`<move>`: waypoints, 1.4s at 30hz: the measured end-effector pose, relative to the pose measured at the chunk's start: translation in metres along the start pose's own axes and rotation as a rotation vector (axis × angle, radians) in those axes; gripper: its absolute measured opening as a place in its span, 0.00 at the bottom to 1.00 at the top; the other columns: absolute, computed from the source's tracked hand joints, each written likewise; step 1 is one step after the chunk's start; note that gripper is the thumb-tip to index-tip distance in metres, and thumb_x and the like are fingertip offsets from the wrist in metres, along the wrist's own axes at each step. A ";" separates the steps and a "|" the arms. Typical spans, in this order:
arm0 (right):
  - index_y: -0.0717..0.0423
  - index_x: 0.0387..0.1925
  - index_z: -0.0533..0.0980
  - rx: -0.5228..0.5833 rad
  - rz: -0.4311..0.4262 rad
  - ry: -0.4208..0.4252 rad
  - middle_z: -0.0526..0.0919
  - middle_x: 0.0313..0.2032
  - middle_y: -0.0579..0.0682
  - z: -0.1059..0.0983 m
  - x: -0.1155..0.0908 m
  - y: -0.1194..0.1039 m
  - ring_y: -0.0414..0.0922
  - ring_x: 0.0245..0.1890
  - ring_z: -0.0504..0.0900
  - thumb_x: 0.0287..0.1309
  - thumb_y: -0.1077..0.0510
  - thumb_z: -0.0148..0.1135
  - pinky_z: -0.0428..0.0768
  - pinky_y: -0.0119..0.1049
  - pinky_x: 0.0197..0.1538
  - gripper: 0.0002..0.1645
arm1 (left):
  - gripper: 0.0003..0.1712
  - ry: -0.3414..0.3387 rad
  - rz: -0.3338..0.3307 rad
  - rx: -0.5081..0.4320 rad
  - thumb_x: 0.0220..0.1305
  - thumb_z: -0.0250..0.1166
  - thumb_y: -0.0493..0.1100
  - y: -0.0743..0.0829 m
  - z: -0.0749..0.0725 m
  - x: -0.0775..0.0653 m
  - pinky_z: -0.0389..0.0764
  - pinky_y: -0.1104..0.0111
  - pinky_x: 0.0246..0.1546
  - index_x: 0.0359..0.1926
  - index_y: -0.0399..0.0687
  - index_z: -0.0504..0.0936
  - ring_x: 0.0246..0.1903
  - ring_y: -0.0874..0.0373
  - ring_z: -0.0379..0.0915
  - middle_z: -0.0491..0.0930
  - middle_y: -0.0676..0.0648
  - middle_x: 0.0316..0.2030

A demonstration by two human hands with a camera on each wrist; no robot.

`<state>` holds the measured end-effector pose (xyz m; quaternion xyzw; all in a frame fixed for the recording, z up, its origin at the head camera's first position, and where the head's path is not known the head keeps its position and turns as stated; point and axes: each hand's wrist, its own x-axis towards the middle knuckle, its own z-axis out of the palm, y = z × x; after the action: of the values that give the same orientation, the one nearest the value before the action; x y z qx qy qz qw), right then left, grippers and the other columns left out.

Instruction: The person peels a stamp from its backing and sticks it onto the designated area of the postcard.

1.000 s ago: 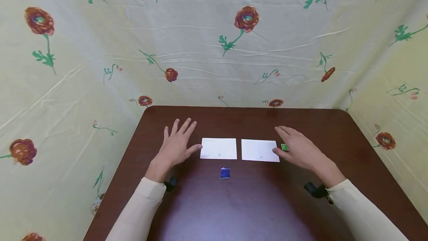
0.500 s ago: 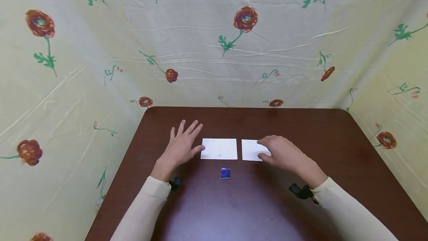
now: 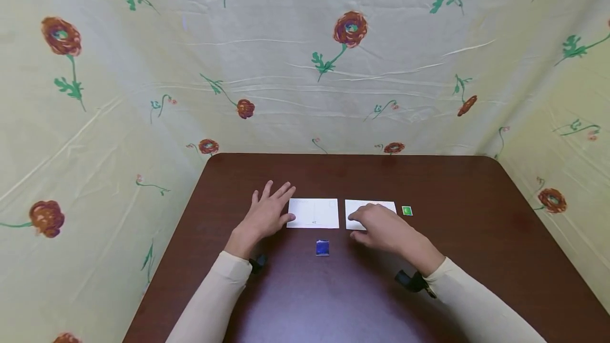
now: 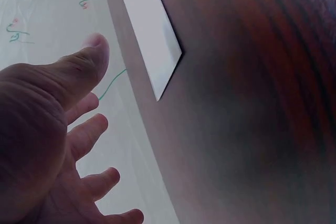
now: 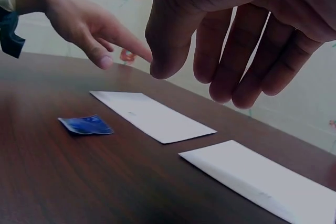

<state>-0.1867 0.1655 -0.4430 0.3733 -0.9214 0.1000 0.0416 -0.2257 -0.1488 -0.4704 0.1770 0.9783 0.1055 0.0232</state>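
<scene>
Two white postcards lie side by side on the dark table. My left hand [image 3: 267,215] is spread, thumb by the left edge of the left postcard [image 3: 313,213]; in the left wrist view its fingers are apart and hold nothing. My right hand [image 3: 383,226] hovers over the right postcard [image 3: 352,206], hiding much of it in the head view. The right wrist view shows its fingers relaxed, pointing down above the cards, with nothing between them. A small blue square [image 3: 322,247], flat and shiny like a stamp or foil packet, lies in front of the left postcard.
A small green stamp-like square [image 3: 407,210] with a pale border lies right of the right postcard. The brown wooden table [image 3: 476,258] meets a flower-patterned curtain [image 3: 286,41] at the back and sides. A dark camera strap [image 3: 412,281] sits on each wrist.
My right hand has moved left from beside the green square to over the right postcard, uncovering the green square. My left hand has shifted slightly right and nearer me. The cards stay put.
</scene>
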 end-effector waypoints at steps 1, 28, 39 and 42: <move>0.56 0.45 0.84 0.003 -0.006 0.000 0.88 0.40 0.49 0.002 0.001 -0.002 0.46 0.40 0.85 0.55 0.53 0.71 0.81 0.44 0.46 0.17 | 0.45 -0.012 -0.004 -0.003 0.65 0.67 0.57 0.000 0.002 0.000 0.49 0.30 0.67 0.78 0.56 0.58 0.77 0.34 0.39 0.55 0.49 0.78; 0.48 0.28 0.79 0.027 0.009 -0.048 0.71 0.23 0.38 0.043 0.017 -0.038 0.38 0.26 0.68 0.54 0.51 0.72 0.72 0.37 0.36 0.09 | 0.42 -0.091 -0.010 -0.071 0.66 0.66 0.54 -0.001 0.028 -0.002 0.53 0.33 0.68 0.76 0.50 0.62 0.76 0.33 0.42 0.59 0.49 0.76; 0.52 0.41 0.84 0.002 0.065 -0.061 0.80 0.33 0.44 0.062 0.024 -0.051 0.40 0.31 0.76 0.58 0.43 0.69 0.79 0.38 0.39 0.19 | 0.40 -0.095 -0.017 -0.081 0.68 0.64 0.54 -0.003 0.031 -0.004 0.50 0.34 0.70 0.76 0.51 0.62 0.76 0.34 0.44 0.57 0.50 0.77; 0.52 0.42 0.84 -0.015 0.068 -0.038 0.79 0.34 0.46 0.066 0.025 -0.055 0.42 0.32 0.76 0.58 0.42 0.70 0.79 0.39 0.40 0.20 | 0.40 -0.092 -0.019 -0.086 0.68 0.64 0.54 -0.002 0.030 -0.005 0.50 0.33 0.69 0.76 0.51 0.63 0.76 0.34 0.45 0.57 0.50 0.77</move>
<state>-0.1664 0.0960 -0.4950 0.3430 -0.9349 0.0876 0.0235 -0.2193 -0.1466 -0.5002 0.1714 0.9723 0.1390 0.0767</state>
